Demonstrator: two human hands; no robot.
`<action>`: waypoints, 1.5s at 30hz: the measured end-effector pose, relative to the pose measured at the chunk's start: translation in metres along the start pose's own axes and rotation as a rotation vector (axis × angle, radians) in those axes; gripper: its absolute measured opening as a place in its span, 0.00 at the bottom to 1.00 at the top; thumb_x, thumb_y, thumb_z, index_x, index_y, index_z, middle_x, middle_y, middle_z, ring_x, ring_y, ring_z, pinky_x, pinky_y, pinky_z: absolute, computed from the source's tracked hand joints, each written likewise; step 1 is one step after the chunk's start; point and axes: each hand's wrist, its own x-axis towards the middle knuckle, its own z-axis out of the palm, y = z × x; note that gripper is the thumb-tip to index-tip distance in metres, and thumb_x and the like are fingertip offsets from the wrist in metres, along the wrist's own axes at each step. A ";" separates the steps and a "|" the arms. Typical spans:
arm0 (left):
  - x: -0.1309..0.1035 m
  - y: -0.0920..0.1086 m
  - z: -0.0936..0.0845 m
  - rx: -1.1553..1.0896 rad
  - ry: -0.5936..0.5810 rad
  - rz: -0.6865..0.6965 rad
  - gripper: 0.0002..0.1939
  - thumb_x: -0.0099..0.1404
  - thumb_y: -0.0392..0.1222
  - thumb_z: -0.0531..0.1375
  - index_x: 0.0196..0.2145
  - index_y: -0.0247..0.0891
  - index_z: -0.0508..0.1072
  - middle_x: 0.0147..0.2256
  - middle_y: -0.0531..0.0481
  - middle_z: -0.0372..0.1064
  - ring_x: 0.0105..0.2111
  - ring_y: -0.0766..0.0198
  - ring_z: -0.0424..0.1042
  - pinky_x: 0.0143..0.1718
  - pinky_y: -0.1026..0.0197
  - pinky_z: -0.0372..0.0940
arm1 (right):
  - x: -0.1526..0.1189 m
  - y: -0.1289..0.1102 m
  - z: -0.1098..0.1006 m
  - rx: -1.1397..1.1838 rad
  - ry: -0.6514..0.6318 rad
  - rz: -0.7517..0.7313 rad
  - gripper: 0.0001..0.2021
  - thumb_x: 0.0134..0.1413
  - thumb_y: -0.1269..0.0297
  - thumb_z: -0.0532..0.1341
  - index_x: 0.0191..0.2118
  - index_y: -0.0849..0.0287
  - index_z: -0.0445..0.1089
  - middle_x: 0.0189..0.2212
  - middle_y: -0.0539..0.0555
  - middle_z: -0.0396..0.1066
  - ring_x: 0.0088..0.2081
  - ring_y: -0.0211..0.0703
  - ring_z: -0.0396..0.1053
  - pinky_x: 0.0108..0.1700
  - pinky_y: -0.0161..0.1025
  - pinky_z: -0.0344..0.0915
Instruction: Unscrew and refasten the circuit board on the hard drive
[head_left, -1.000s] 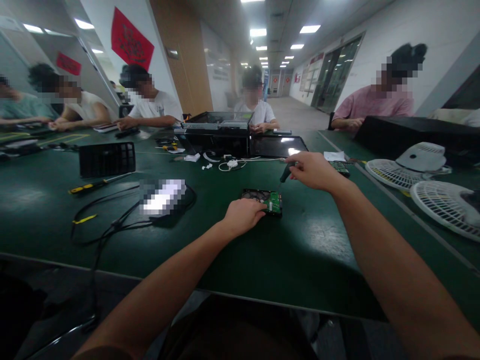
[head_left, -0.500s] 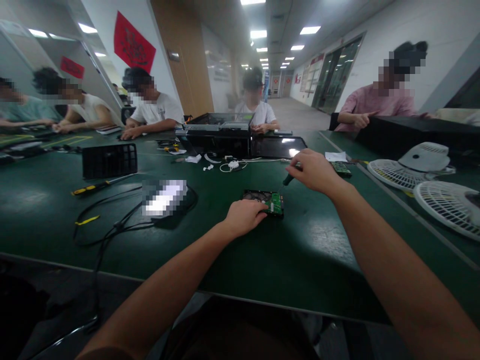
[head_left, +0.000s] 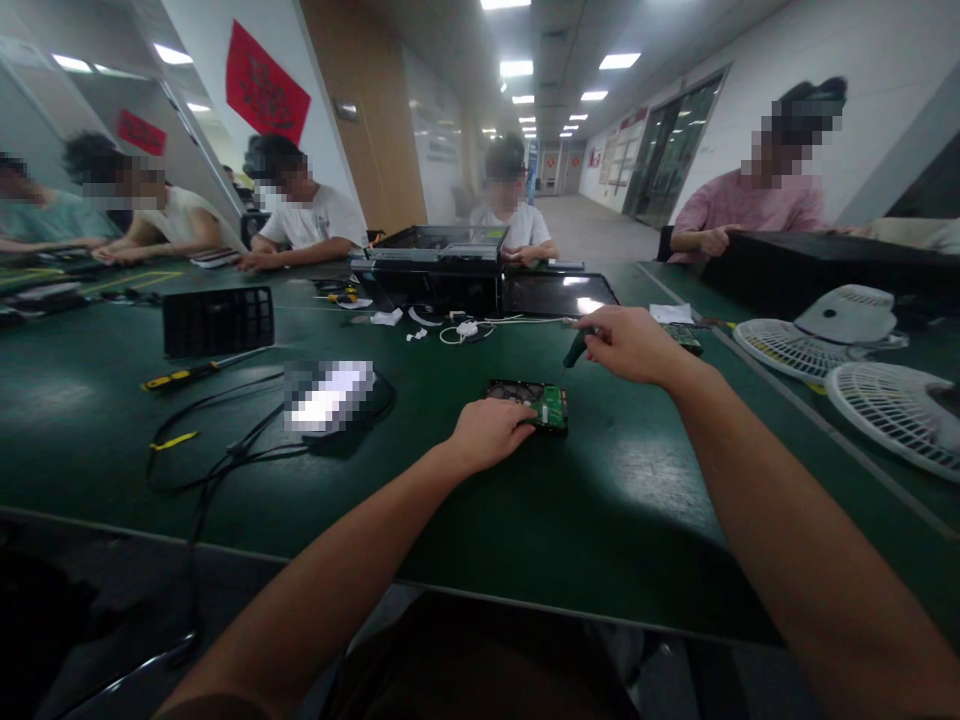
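A hard drive with a green circuit board point(head_left: 553, 404) lies on the green table, in front of me. My left hand point(head_left: 491, 430) rests over its left and near part, fingers closed on it against the tabletop. My right hand point(head_left: 619, 343) grips a dark green screwdriver point(head_left: 577, 350) by the handle, above and to the right of the drive. The screwdriver is tilted, its thin shaft pointing down at the board's far right corner. Whether the tip touches the board is too small to tell.
An open computer case point(head_left: 431, 275) stands beyond the drive, beside a dark panel point(head_left: 559, 293). White fan parts point(head_left: 896, 410) lie right. On the left are a lit phone point(head_left: 330, 396), cables, a yellow screwdriver point(head_left: 180, 377) and a black box point(head_left: 219, 320). Several people sit around the table.
My right hand has shifted slightly left and down, and the screwdriver stands more upright over the drive. The person at the right has moved a hand on the black case.
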 end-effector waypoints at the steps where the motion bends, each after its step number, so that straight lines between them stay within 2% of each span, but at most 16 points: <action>1: 0.000 0.000 0.000 0.001 -0.001 -0.001 0.17 0.78 0.51 0.57 0.59 0.51 0.77 0.54 0.52 0.79 0.53 0.54 0.78 0.48 0.55 0.73 | 0.000 0.000 0.000 0.022 -0.011 0.006 0.18 0.59 0.68 0.59 0.52 0.59 0.80 0.37 0.57 0.81 0.35 0.49 0.78 0.44 0.48 0.70; 4: 0.000 0.001 0.000 0.001 0.001 -0.012 0.16 0.78 0.51 0.57 0.58 0.52 0.77 0.53 0.53 0.79 0.52 0.54 0.78 0.48 0.55 0.73 | -0.001 0.000 0.001 0.086 -0.032 0.026 0.18 0.62 0.67 0.59 0.55 0.58 0.77 0.32 0.55 0.80 0.34 0.48 0.78 0.44 0.48 0.71; 7: -0.001 0.001 0.000 -0.006 0.000 -0.009 0.16 0.78 0.50 0.57 0.58 0.51 0.77 0.54 0.53 0.79 0.52 0.55 0.78 0.49 0.56 0.73 | -0.001 -0.001 0.002 0.105 -0.026 0.031 0.15 0.64 0.67 0.59 0.53 0.57 0.76 0.28 0.53 0.78 0.33 0.47 0.78 0.43 0.47 0.71; 13: -0.002 0.000 0.000 0.004 0.000 0.002 0.16 0.78 0.50 0.56 0.58 0.51 0.77 0.54 0.52 0.79 0.52 0.54 0.78 0.49 0.55 0.73 | 0.001 0.000 0.003 0.055 0.017 -0.002 0.08 0.65 0.62 0.62 0.44 0.55 0.78 0.34 0.55 0.79 0.32 0.45 0.76 0.42 0.46 0.69; 17: -0.002 0.001 -0.001 0.000 -0.007 0.000 0.16 0.78 0.49 0.56 0.58 0.51 0.77 0.54 0.52 0.79 0.52 0.54 0.78 0.50 0.55 0.73 | 0.003 0.003 0.005 0.019 0.031 -0.025 0.08 0.67 0.60 0.62 0.43 0.55 0.77 0.36 0.56 0.79 0.34 0.47 0.75 0.43 0.45 0.68; 22: -0.002 0.001 0.000 -0.001 0.003 0.006 0.16 0.78 0.50 0.56 0.58 0.50 0.77 0.53 0.52 0.79 0.51 0.55 0.78 0.49 0.55 0.73 | 0.005 0.007 0.008 -0.090 0.066 -0.057 0.09 0.67 0.59 0.61 0.43 0.55 0.77 0.38 0.57 0.78 0.42 0.52 0.74 0.47 0.47 0.66; 26: -0.001 0.001 0.001 -0.003 0.005 0.006 0.16 0.78 0.50 0.56 0.58 0.51 0.77 0.53 0.52 0.79 0.51 0.55 0.79 0.48 0.56 0.73 | 0.004 0.006 0.012 -0.154 0.078 -0.044 0.09 0.67 0.62 0.59 0.42 0.58 0.76 0.42 0.61 0.77 0.44 0.54 0.73 0.48 0.47 0.65; 29: -0.001 0.003 0.000 0.013 0.008 0.006 0.15 0.78 0.50 0.56 0.57 0.51 0.77 0.52 0.52 0.79 0.50 0.54 0.79 0.47 0.56 0.73 | 0.004 0.002 0.014 -0.128 0.090 -0.014 0.08 0.66 0.63 0.58 0.45 0.56 0.75 0.44 0.60 0.77 0.42 0.53 0.72 0.45 0.47 0.65; 35: -0.001 0.005 0.000 0.041 0.011 0.017 0.16 0.78 0.49 0.56 0.58 0.49 0.77 0.53 0.51 0.79 0.51 0.54 0.79 0.46 0.56 0.73 | 0.004 0.002 0.013 0.027 0.051 -0.058 0.10 0.69 0.61 0.57 0.42 0.56 0.76 0.37 0.57 0.77 0.39 0.50 0.74 0.46 0.47 0.67; 41: -0.001 0.002 0.002 0.038 0.025 0.031 0.16 0.78 0.49 0.56 0.58 0.49 0.77 0.53 0.52 0.79 0.50 0.54 0.79 0.45 0.55 0.73 | 0.001 0.009 0.011 0.130 -0.048 -0.015 0.18 0.65 0.70 0.53 0.55 0.58 0.75 0.34 0.55 0.78 0.32 0.46 0.75 0.43 0.46 0.70; 45: -0.001 0.002 0.002 0.033 0.009 0.025 0.16 0.78 0.50 0.55 0.58 0.50 0.77 0.53 0.51 0.79 0.51 0.55 0.79 0.47 0.56 0.73 | 0.001 0.009 0.011 0.099 -0.019 0.006 0.15 0.68 0.65 0.55 0.52 0.56 0.76 0.32 0.54 0.77 0.30 0.44 0.74 0.42 0.46 0.70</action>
